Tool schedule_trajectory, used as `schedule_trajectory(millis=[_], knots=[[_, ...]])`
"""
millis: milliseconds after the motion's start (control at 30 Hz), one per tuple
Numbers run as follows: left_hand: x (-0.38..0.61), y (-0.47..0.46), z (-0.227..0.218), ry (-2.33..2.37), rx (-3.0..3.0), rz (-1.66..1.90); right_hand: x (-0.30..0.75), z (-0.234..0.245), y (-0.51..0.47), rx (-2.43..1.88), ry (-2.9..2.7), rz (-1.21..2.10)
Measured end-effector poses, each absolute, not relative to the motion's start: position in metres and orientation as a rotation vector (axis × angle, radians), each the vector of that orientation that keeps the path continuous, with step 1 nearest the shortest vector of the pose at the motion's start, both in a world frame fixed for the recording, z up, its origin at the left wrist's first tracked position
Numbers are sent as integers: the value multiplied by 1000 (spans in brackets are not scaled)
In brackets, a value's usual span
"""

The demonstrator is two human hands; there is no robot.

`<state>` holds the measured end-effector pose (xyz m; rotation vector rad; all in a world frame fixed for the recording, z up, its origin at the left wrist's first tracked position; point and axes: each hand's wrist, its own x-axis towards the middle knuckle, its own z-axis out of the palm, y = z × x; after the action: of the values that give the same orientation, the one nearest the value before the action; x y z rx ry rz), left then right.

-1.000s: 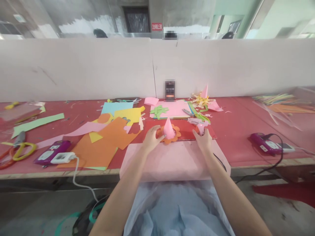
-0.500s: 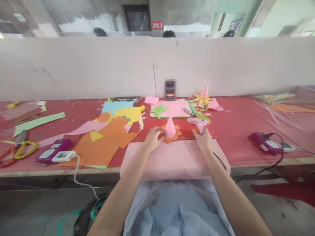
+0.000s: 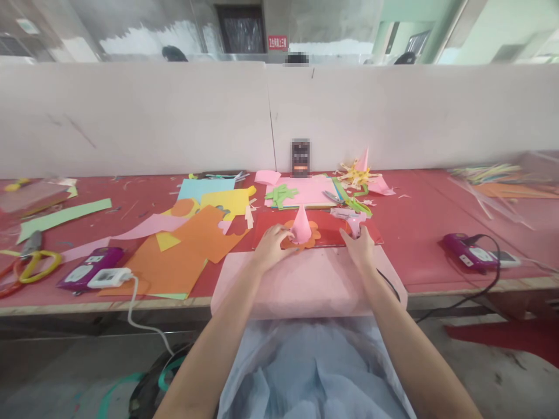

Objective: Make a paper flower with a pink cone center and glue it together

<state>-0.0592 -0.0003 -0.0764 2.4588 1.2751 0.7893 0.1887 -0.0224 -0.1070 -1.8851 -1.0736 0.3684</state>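
A pink paper cone [image 3: 301,226] stands point up on an orange paper flower [image 3: 313,231], over a red board [image 3: 327,235]. My left hand [image 3: 275,247] is at the flower's left side, fingertips against the cone's base and the thumb along the near petals. To the right, my right hand [image 3: 360,249] is closed around the handle of a pink hot glue gun [image 3: 356,220]. Its black cord trails past my wrist. Under both hands lies a pale pink sheet [image 3: 305,285] at the table's front edge.
Orange paper [image 3: 174,265] and yellow paper [image 3: 222,202] spread left. Yellow-handled scissors [image 3: 41,265] and a purple power strip [image 3: 94,267] lie farther left; another purple strip [image 3: 471,253] is right. Behind are a phone [image 3: 300,157], green strips [image 3: 282,195] and a cone with yellow fringe [image 3: 362,163].
My left thumb has moved right along the flower's near edge, and the fingers sit closer to the cone. My right hand stays on the glue gun. The view has shifted slightly.
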Motion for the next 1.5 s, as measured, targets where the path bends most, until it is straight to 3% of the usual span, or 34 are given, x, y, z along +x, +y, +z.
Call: schedule_trajectory(millis=[500,1500], knots=[[-61,1,-78,1177,2664,594,189,-105,-24,-1889,-1079,390],[-60,-1,-81,1144,2837,698,186,-95,-28,-2000,-1100,420]])
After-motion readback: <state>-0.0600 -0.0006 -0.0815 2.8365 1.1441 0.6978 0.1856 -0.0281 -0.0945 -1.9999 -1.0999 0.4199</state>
